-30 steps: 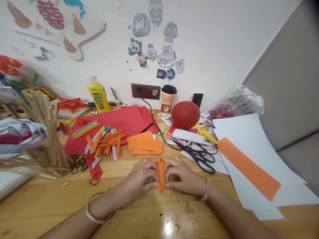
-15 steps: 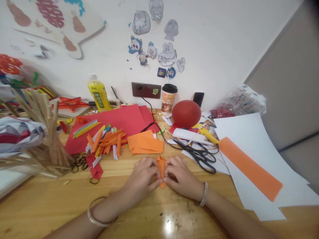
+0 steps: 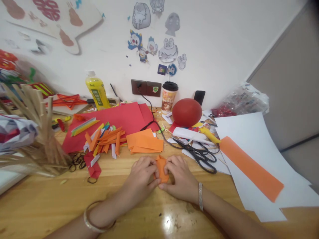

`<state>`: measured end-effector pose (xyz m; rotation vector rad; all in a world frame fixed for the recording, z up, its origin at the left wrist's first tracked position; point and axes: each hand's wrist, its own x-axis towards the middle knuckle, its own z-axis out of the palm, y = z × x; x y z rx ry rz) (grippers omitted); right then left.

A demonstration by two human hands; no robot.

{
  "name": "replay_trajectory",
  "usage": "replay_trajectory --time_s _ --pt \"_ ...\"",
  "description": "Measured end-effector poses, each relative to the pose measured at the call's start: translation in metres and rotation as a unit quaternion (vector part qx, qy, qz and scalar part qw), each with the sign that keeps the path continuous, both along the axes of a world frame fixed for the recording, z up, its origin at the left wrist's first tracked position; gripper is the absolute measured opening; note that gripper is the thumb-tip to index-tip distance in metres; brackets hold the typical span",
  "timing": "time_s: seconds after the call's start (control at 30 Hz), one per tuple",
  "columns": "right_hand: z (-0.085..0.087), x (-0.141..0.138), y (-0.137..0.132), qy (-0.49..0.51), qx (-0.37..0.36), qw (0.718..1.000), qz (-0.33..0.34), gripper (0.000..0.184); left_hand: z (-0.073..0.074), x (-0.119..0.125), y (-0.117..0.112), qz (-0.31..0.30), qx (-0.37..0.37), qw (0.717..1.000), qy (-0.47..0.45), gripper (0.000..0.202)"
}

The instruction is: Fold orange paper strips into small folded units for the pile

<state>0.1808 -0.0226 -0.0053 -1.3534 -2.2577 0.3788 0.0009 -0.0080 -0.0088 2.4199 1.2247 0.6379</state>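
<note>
Folded orange paper [image 3: 161, 167] sits pinched between our left hand [image 3: 144, 171] and right hand [image 3: 179, 176], fingers curled, knuckles up, thumbs close together at its near end.

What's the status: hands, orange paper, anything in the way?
Left hand, right hand: both hold folded orange paper. Paper partly covered. Scissors nearby, not touching.

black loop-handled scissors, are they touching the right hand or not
Apart: the head view shows bare brown wooden table between the right hand and the black loop-handled scissors; that hand holds the small folded orange paper instead.
</note>
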Motion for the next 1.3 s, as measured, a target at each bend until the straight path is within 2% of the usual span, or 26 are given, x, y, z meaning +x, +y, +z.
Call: replay_trajectory --time_s 0.13,0.4,0.57,0.6,0.7,0.77,1.1,1.2,1.3 --pt "-0.002 -0.001 0.0 0.005 -0.004 1.0 -0.009 0.033 -0.002 0.0 0.001 0.0 -0.003 1.0 -0.006 0.01" --pt "0.002 -0.001 0.002 0.0 -0.042 0.999 -0.016 0.033 0.0 0.007 0.0 0.046 0.019 0.998 0.024 0.019" --pt "0.007 0.003 0.002 -0.004 -0.093 0.994 0.048 0.054 0.002 0.008 -0.001 0.04 0.021 0.998 0.035 0.016" --pt "0.007 0.004 0.002 0.006 -0.097 0.994 0.05 0.051 0.003 0.008 -0.001 0.038 0.021 0.998 0.036 0.016" --pt "0.006 0.004 0.002 0.054 -0.094 0.994 0.013 0.028 0.004 0.007 -0.002 0.037 0.02 0.998 0.04 0.015" --pt "0.004 0.004 0.002 0.075 -0.094 0.993 -0.007 0.022 0.005 0.007 -0.002 0.036 0.019 0.998 0.041 0.014" --pt "0.004 0.005 0.003 0.08 -0.089 0.993 0.021 0.025 0.004 0.008 -0.003 0.042 0.017 0.998 0.043 0.015" --pt "0.005 0.002 0.0 0.056 -0.086 0.995 0.004 0.033 0.003 0.006 -0.004 0.038 0.021 0.999 0.025 0.013" --pt "0.004 0.0 -0.001 0.055 -0.091 0.994 -0.008 0.032 0.002 0.003 -0.004 0.025 0.012 1.0 0.002 0.009"
